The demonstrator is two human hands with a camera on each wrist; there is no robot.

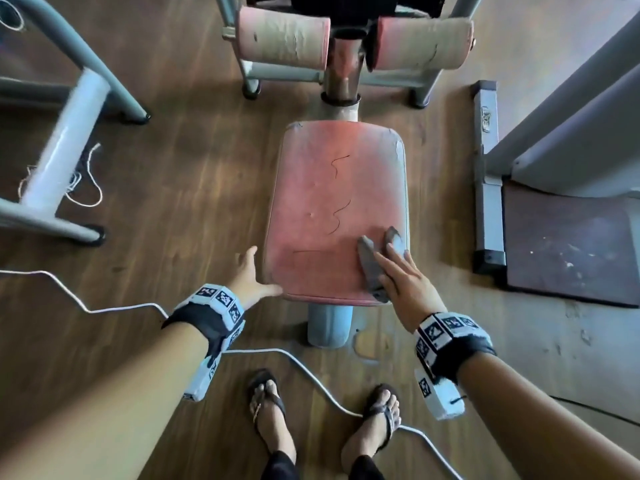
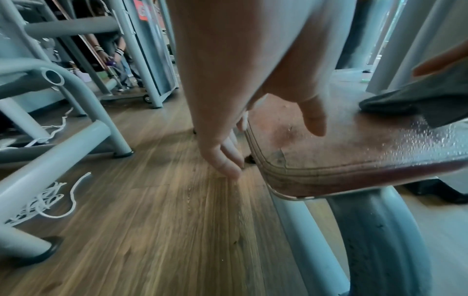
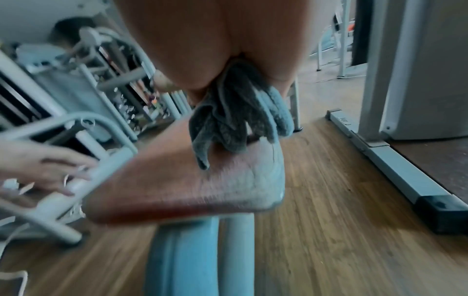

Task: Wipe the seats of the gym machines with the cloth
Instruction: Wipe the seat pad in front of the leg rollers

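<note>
The worn red seat (image 1: pixel 332 209) of a gym machine stands in front of me on a grey post. A grey cloth (image 1: pixel 372 268) lies bunched on its near right corner. My right hand (image 1: pixel 405 278) presses it down with straight fingers. In the right wrist view the cloth (image 3: pixel 233 124) bulges out from under the palm onto the seat (image 3: pixel 177 180). My left hand (image 1: pixel 254 275) is spread at the near left corner, thumb on the seat's front edge, fingers alongside its left side. The left wrist view shows the thumb over the seat top (image 2: pixel 354 144) and holding nothing.
Two worn roller pads (image 1: pixel 284 39) sit beyond the seat. A grey machine frame (image 1: pixel 65 150) stands on the left, another machine with a dark mat (image 1: pixel 568 247) on the right. A white cord (image 1: pixel 311 372) crosses the wooden floor by my sandalled feet (image 1: pixel 266 407).
</note>
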